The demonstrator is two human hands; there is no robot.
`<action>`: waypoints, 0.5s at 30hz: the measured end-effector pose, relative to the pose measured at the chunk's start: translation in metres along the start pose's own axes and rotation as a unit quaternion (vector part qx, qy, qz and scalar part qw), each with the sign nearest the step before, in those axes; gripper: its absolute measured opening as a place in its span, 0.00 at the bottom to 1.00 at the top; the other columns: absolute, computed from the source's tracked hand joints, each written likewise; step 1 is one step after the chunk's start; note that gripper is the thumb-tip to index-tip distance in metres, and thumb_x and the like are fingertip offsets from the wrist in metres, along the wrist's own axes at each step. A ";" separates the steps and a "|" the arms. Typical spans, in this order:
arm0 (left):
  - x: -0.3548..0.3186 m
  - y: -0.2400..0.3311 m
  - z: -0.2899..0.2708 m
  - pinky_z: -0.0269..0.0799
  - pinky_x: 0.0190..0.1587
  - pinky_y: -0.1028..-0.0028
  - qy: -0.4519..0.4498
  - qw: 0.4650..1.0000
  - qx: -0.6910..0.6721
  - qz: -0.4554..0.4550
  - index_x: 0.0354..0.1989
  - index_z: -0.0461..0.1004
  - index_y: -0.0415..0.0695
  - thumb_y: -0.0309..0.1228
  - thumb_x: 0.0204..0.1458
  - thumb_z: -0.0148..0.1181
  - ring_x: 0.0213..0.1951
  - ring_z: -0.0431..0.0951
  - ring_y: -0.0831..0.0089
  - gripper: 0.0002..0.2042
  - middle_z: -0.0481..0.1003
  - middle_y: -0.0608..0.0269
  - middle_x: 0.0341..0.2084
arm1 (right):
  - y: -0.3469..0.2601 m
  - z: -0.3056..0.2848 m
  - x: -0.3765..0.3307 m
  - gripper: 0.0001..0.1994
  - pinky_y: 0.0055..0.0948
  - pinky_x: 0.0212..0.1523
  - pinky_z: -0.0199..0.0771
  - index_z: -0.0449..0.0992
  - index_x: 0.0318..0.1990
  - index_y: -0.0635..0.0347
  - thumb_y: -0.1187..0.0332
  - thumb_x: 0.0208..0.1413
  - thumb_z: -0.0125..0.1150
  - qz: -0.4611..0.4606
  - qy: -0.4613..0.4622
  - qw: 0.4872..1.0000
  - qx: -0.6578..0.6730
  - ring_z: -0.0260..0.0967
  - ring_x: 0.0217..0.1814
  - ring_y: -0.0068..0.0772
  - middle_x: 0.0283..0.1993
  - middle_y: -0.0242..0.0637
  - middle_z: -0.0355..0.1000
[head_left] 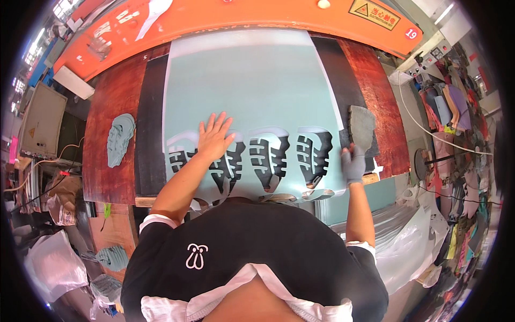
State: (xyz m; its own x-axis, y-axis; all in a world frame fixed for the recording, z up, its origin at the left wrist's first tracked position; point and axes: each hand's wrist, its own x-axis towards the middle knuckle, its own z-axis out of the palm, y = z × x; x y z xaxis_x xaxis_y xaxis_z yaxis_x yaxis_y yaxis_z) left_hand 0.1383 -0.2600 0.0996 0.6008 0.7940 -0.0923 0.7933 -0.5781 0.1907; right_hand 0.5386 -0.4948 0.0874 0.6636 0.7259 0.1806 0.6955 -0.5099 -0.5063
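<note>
A pale green sheet (252, 80) lies across the middle of the frame on a reddish-brown table (110, 107), with a black mat (150, 123) under it showing at both sides. Along the sheet's lower edge runs a row of sole-shaped cutouts (268, 155), dark where the mat shows through. The left hand (214, 137) lies flat on the sheet just above the leftmost cutouts, fingers (220, 121) spread open and pressing down, gripping nothing. The right hand (353, 163), in a grey glove, is at the sheet's right edge, its fingers closed around the lower end of a grey cutting die (362, 129) that stands on the mat just beside the sheet. At the left of the frame a stack of cut green pieces (119, 139) rests on the table, well apart from both hands. An orange machine (241, 16) arches across the top of the frame.
</note>
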 end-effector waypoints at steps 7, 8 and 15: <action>0.002 0.005 0.002 0.35 0.65 0.48 -0.001 1.000 0.025 -0.005 0.65 0.53 0.52 0.48 0.58 0.42 0.68 0.41 0.59 0.27 0.45 0.63 0.67 | 0.004 -0.021 0.088 0.48 0.47 0.60 0.58 0.55 0.64 0.55 0.39 0.37 0.63 0.125 -0.063 0.970 -0.200 0.51 0.65 0.60 0.67 0.54 0.48; 0.001 0.007 0.000 0.36 0.65 0.48 -0.022 0.999 0.026 -0.013 0.65 0.54 0.52 0.48 0.58 0.43 0.68 0.41 0.59 0.27 0.45 0.62 0.67 | -0.002 -0.021 0.096 0.51 0.47 0.61 0.57 0.53 0.66 0.55 0.37 0.34 0.63 0.159 -0.111 0.957 -0.216 0.50 0.66 0.60 0.69 0.53 0.45; -0.043 -0.013 -0.017 0.39 0.64 0.48 0.154 0.986 -0.062 0.011 0.63 0.56 0.49 0.42 0.56 0.50 0.67 0.45 0.57 0.27 0.49 0.57 0.66 | 0.001 -0.026 0.104 0.47 0.44 0.60 0.60 0.55 0.65 0.54 0.46 0.33 0.60 0.106 -0.079 0.974 -0.183 0.54 0.64 0.60 0.69 0.48 0.46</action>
State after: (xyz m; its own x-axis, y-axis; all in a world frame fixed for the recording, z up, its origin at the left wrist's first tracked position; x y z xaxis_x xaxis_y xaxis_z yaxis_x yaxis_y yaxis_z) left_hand 0.1001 -0.2829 0.1181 0.5441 0.8121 0.2108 0.7513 -0.5835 0.3084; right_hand 0.6159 -0.4317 0.1278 0.7719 0.6344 -0.0415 0.6189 -0.7648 -0.1788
